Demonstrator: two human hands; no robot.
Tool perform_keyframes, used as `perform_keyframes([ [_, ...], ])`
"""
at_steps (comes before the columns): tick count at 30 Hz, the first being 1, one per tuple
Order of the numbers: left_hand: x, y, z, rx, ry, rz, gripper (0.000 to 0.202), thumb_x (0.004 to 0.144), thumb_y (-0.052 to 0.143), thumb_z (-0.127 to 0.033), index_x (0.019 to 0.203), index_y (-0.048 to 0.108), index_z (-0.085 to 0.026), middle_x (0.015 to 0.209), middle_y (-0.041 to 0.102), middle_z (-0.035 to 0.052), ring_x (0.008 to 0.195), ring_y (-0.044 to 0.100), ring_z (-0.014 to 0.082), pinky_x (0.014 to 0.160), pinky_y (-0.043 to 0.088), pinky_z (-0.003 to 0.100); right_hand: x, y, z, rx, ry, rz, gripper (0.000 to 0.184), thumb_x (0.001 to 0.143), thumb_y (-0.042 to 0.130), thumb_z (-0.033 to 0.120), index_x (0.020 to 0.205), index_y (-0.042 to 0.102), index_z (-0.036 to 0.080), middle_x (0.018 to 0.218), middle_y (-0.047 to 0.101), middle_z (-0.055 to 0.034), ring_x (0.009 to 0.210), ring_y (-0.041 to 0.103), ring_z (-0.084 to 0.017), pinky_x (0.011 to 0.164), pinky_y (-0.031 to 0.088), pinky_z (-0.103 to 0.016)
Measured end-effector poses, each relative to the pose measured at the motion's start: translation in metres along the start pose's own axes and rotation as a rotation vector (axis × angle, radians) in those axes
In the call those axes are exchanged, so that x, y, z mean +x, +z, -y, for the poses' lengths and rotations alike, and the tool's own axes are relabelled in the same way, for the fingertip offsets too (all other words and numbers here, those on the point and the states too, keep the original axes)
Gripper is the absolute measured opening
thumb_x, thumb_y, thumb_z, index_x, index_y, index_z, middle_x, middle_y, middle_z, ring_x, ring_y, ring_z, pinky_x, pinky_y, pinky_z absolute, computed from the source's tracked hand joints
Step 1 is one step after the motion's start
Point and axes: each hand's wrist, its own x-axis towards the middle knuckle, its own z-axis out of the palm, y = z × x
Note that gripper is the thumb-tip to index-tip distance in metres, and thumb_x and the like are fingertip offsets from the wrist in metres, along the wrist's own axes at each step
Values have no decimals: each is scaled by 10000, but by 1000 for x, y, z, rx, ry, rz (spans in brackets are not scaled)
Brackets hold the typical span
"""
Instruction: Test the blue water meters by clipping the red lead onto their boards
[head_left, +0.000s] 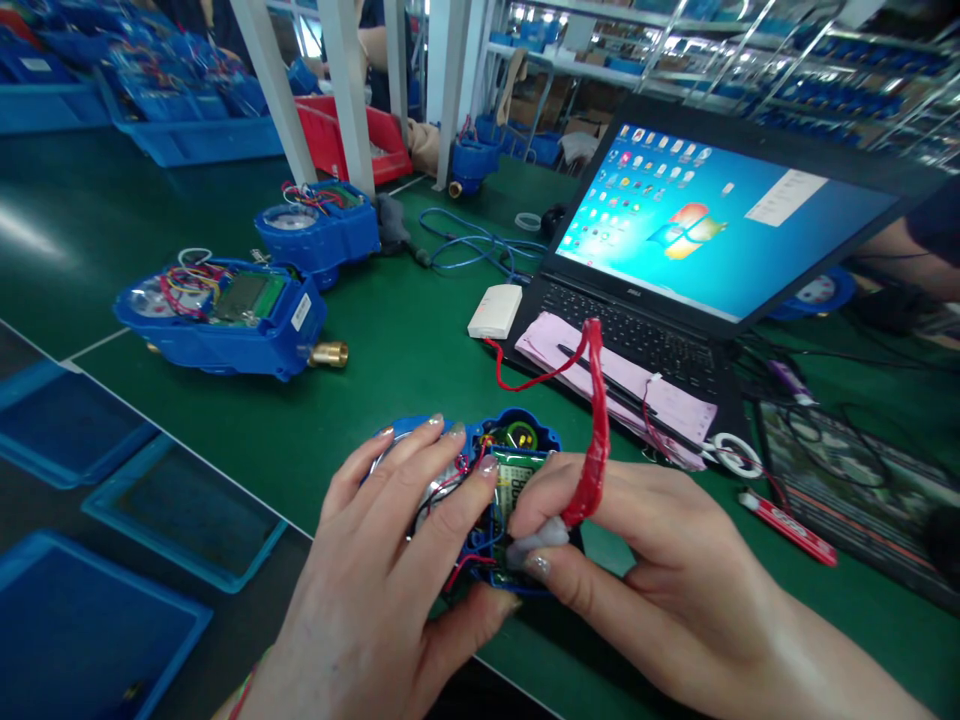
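Observation:
My left hand [390, 560] lies over a blue water meter [525, 440] on the green table, fingers wrapped round its open housing. Inside it I see a green display board [517, 480] and red and blue wires. My right hand [645, 560] pinches a red probe-like tool [596, 440] upright between thumb and fingers, its lower end at the meter's board; a small grey wad [536, 540] sits under the thumb. A thin red wire [525, 380] runs from the tool toward the white box [495, 310].
Two more open blue meters [225, 315] [319, 225] lie to the left. An open laptop [712, 220] stands at right with pink paper [622, 385] on its keyboard. Blue trays [180, 510] sit at lower left, a red marker [787, 525] and mat at right. Another person's arm [892, 250] is at far right.

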Motion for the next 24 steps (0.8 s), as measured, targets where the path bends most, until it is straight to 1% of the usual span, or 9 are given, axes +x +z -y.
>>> perform_keyframes([
  [7, 0, -1, 0, 2, 8, 12, 444, 855, 574, -248, 1265, 451, -133, 1364, 409, 102, 1313, 318, 262, 1095, 228, 448, -1, 1, -1, 0, -2, -3, 126, 844, 523, 58, 904, 551, 165, 806, 615, 9, 712, 585, -94, 679, 462, -183],
  [13, 0, 0, 0, 11, 12, -1, 438, 860, 570, -266, 1262, 457, -135, 1368, 405, 100, 1311, 320, 261, 1093, 231, 445, -2, 1, 0, -10, -6, -4, 130, 843, 531, 51, 892, 544, 171, 808, 607, 26, 727, 573, -74, 693, 444, -159],
  [19, -1, 0, 1, 12, 20, 8, 443, 862, 574, -281, 1264, 452, -138, 1358, 413, 97, 1306, 327, 258, 1094, 235, 446, -3, 2, -2, -17, -9, 33, 119, 857, 506, 59, 893, 516, 172, 813, 585, 19, 739, 553, -83, 698, 438, -175],
  [24, 0, -1, 2, 23, 11, 15, 433, 863, 571, -278, 1257, 453, -142, 1358, 414, 95, 1307, 325, 252, 1097, 225, 440, -3, 2, -3, -33, -3, 19, 114, 863, 503, 66, 904, 511, 172, 816, 578, 19, 743, 549, -82, 697, 431, -173],
])
